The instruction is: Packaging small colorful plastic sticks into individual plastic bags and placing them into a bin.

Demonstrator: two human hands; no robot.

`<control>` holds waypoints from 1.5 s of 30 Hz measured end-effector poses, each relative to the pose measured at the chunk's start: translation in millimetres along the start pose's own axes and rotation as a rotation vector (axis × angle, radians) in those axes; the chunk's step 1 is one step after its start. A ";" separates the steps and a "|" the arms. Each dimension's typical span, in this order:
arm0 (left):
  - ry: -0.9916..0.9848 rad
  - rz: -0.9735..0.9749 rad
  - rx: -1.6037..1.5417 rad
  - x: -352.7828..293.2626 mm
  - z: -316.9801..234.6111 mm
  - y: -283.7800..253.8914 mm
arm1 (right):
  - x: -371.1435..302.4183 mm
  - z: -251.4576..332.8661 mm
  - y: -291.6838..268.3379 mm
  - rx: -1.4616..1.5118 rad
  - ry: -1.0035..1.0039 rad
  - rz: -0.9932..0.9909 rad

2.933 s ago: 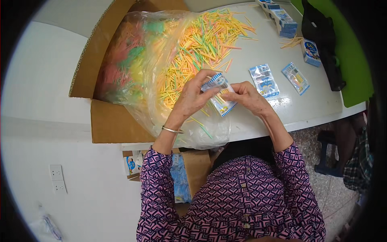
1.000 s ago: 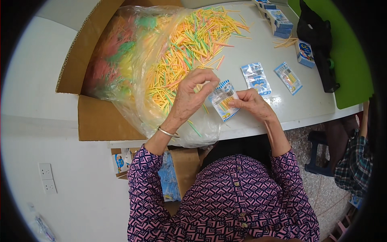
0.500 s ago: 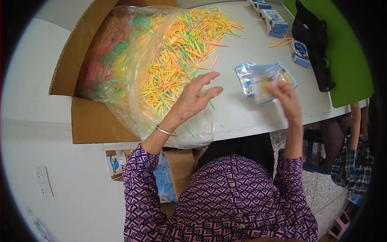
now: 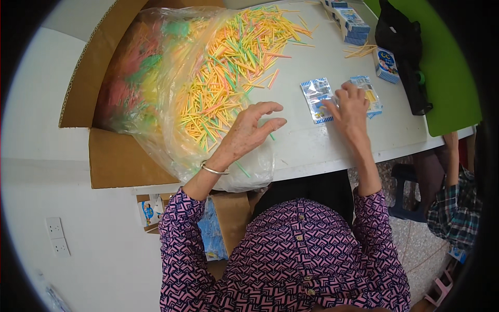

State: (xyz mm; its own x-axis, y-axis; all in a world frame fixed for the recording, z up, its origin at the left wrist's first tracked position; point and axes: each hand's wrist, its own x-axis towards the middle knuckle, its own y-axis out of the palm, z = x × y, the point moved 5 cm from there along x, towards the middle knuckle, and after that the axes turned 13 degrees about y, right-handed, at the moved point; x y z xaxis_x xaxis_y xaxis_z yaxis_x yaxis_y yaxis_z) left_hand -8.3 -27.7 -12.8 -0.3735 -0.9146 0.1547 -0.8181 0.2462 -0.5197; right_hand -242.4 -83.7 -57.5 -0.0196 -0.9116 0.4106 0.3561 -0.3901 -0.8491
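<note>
My left hand (image 4: 252, 130) hovers at the near right edge of a large heap of thin yellow, pink and green sticks (image 4: 223, 88), its thumb and fingers apart and holding nothing. My right hand (image 4: 352, 112) is over the table between two small flat packets, palm down with bent fingers and thumb spread. Its thumb reaches toward the left blue-and-white packet (image 4: 315, 89). The fingers are at the edge of the right packet (image 4: 371, 94), a clear-windowed one with yellow inside, partly hidden by my hand. The heap spills out of a clear plastic bag (image 4: 176, 99).
A cardboard box (image 4: 125, 161) holds the bag at the left. Small blue-and-white boxes (image 4: 353, 26) are stacked at the far right, near loose sticks (image 4: 359, 51) and another small box (image 4: 386, 65). A black object (image 4: 403, 47) lies by a green panel (image 4: 452, 78). Another person's arm (image 4: 451, 161) is at the right.
My right hand has lowered from holding a blurred packet to lying spread over the table, and that packet is no longer pinched in it. My left hand has hardly moved.
</note>
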 end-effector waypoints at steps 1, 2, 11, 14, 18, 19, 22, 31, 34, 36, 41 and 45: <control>0.017 0.025 0.013 2.2 -1.4 2.9 | -2.0 -0.7 10.2 0.023 0.045 0.066; 0.015 0.022 0.013 2.5 -3.2 3.9 | -4.1 -0.9 18.5 0.050 0.084 0.135; 0.053 -0.092 -0.019 12.1 7.8 8.5 | -9.2 18.5 -3.5 0.218 -0.128 -0.176; 0.115 -0.213 0.128 26.5 -4.1 0.7 | -20.8 56.0 -32.4 0.235 -0.312 -0.182; 0.036 -0.066 0.109 28.8 -2.5 3.7 | -34.8 75.7 -32.0 0.429 -0.417 -0.001; -0.026 -0.026 0.087 24.8 3.1 6.2 | -35.4 78.6 -33.6 0.434 -0.421 -0.004; 0.060 -0.129 0.067 12.7 2.4 6.9 | -31.1 65.7 -16.0 0.824 0.056 0.380; 0.406 -0.221 0.432 19.6 -11.7 8.6 | -35.3 60.6 7.0 1.030 0.271 0.752; 0.427 -0.191 0.541 23.1 -6.0 11.4 | -35.0 61.0 8.6 0.985 0.257 0.762; 0.410 -0.157 0.583 29.2 -3.0 11.9 | -33.0 58.7 10.3 1.016 0.270 0.723; 0.090 0.032 0.209 46.3 11.7 -11.9 | -34.7 49.6 21.8 1.061 0.284 0.699; 0.171 -0.173 0.449 42.8 32.7 -97.0 | -37.0 53.6 18.9 1.050 0.264 0.675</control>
State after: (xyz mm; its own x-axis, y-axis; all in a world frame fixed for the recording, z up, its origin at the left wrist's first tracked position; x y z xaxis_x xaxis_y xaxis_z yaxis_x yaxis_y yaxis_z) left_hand 69.4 -101.1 16.7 -0.3457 -0.8552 0.3863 -0.6201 -0.1007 -0.7780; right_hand -184.9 -50.4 -70.9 0.3116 -0.9333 -0.1784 0.9301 0.3380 -0.1435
